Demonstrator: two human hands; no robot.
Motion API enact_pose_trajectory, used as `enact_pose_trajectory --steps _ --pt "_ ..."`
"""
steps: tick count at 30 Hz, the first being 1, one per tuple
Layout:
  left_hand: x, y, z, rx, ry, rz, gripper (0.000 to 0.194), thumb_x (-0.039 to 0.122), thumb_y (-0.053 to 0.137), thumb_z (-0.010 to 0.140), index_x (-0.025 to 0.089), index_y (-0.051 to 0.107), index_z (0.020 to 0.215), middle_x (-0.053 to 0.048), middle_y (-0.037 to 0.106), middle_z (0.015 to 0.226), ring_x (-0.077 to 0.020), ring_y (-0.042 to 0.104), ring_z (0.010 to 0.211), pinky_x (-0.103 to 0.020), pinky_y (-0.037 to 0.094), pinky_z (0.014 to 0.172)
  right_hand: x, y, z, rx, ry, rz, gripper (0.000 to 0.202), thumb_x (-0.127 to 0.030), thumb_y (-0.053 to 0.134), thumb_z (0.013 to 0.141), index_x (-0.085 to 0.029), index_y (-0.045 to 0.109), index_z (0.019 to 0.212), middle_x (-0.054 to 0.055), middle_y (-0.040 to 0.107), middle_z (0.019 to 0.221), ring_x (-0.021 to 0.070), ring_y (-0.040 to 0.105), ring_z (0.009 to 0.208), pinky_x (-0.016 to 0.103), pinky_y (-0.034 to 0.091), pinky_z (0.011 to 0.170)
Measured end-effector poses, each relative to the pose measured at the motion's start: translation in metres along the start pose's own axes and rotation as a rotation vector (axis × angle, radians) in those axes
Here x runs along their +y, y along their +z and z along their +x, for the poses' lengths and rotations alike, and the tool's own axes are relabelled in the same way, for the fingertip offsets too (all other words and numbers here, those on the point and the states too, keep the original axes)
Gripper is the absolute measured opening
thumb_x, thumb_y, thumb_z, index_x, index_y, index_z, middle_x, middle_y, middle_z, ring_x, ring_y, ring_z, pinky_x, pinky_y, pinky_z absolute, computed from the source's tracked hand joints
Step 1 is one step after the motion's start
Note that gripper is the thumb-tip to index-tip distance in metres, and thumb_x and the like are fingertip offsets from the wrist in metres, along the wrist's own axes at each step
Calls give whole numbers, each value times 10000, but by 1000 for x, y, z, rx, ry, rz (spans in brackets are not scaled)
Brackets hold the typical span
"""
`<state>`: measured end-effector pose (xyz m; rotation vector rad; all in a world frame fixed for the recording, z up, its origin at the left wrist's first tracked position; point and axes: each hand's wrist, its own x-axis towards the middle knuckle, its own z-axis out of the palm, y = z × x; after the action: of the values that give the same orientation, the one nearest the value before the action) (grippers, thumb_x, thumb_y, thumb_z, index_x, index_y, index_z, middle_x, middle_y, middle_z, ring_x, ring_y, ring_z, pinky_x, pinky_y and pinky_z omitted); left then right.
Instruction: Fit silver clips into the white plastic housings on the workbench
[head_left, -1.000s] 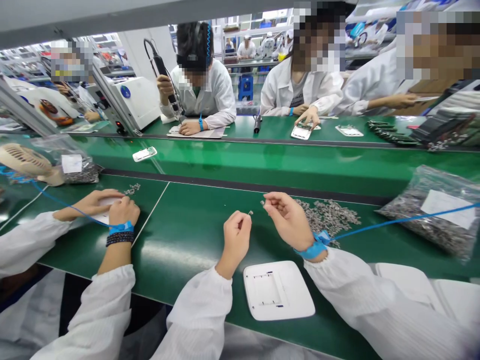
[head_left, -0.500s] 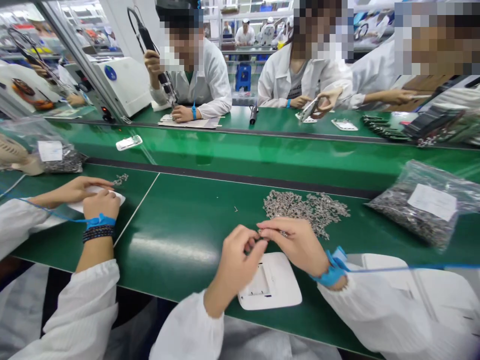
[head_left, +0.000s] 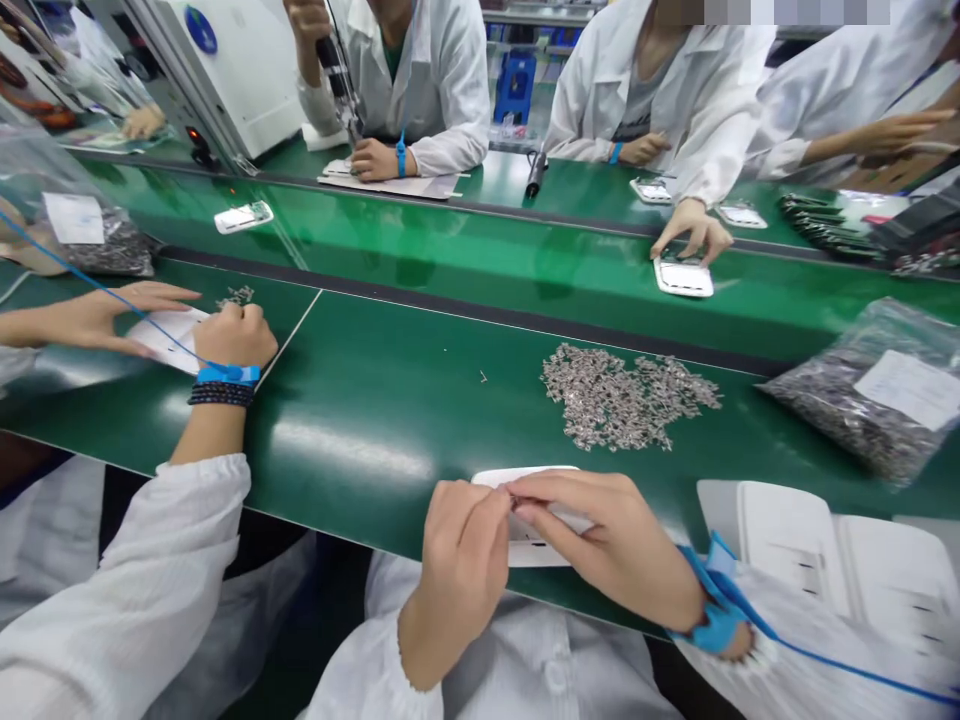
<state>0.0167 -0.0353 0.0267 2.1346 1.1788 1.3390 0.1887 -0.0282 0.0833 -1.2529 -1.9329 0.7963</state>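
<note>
Above a white plastic cover (head_left: pixel 540 555), my left hand (head_left: pixel 463 570) and my right hand (head_left: pixel 611 535) meet at the fingertips. Both are closed in a pinch around a tiny metal piece (head_left: pixel 515 503), mostly hidden by the fingers. The cover lies on the green bench near its front edge, and my hands hide much of it. A blue strap (head_left: pixel 716 600) with a cord circles my right wrist. Beyond my hands spreads a pile of small silvery metal pieces (head_left: pixel 615 395). One loose piece (head_left: pixel 483 377) lies left of the pile.
White covers (head_left: pixel 787 530) lie by my right forearm. A clear bag of metal pieces (head_left: pixel 870 400) sits at the right. To the left, a co-worker's hands (head_left: pixel 236 340) work over another white cover. Across the green conveyor belt (head_left: pixel 450 260), a person's hand (head_left: pixel 690 235) touches a white unit.
The view has tilted down. My hands have come lower over the white cover, fingertips still together. Across the belt, a co-worker's hand has brought a white unit down onto the belt.
</note>
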Motion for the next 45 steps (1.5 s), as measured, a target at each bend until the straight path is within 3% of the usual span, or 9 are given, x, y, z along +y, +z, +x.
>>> enact_pose_trajectory --steps 4,11,16,18,25,32,36,42,45 --pt "-5 -2 -8 -10 91 101 273 -1 553 902 183 570 1102 -39 661 902 -151 581 808 -318 425 731 7 -1 2 -101 57 -44 103 -228 610 950 -272 699 921 -27 733 854 138 686 729 254 548 631" --pt "-20 11 -5 -117 -89 -83 205 63 440 964 189 595 918 -30 649 844 -151 546 785 -309 428 737 21 11 5 -156 -47 -338 132 -138 499 921 -202 578 835 16 636 790 146 599 712 276 465 637" --pt "-33 6 -2 159 -345 -247 113 156 524 962 194 613 902 -7 629 829 -114 585 762 -235 470 688 17 -4 14 -112 -14 -378 130 -156 494 930 -193 598 862 21 641 840 141 591 746 270 461 678" --pt "-42 -4 0 183 -416 -221 102 181 524 961 197 620 934 -10 623 845 -109 581 737 -230 471 663 18 -12 21 -105 -20 -400 128 -165 503 926 -193 610 861 17 644 828 141 591 739 268 452 668" --pt "-56 -21 4 -191 -234 141 188 268 613 928 208 663 1099 -105 627 1122 -230 591 1020 -424 503 897 26 -9 48 -219 -75 -384 112 -170 527 946 -182 621 886 22 653 871 144 594 776 272 447 701" --pt "-52 -18 3 -156 -282 54 315 405 573 975 194 612 1205 -96 613 1243 -185 619 1063 -388 564 930 31 2 56 -278 -161 -349 97 -183 537 967 -170 621 921 40 642 896 164 583 825 291 450 739" --pt "-73 -45 39 -80 -335 -19 286 405 573 974 212 625 1179 -91 619 1230 -178 620 1050 -366 567 913 37 11 56 -312 -204 -369 105 -154 514 974 -162 618 964 65 638 984 193 574 929 331 471 825" --pt "-126 -121 155 54 -469 -195 202 348 596 962 153 638 992 -58 640 1021 -180 615 1007 -386 538 922 40 22 64 -405 -184 -453 110 -139 549 956 -149 645 1010 98 648 1062 236 551 997 401 481 898" --pt "-117 -119 168 104 -530 -327 219 353 624 943 135 626 940 -40 627 960 -165 611 943 -371 532 896 36 25 67 -383 -118 -430 82 -141 580 943 -144 654 977 97 653 1019 239 561 981 411 483 897"
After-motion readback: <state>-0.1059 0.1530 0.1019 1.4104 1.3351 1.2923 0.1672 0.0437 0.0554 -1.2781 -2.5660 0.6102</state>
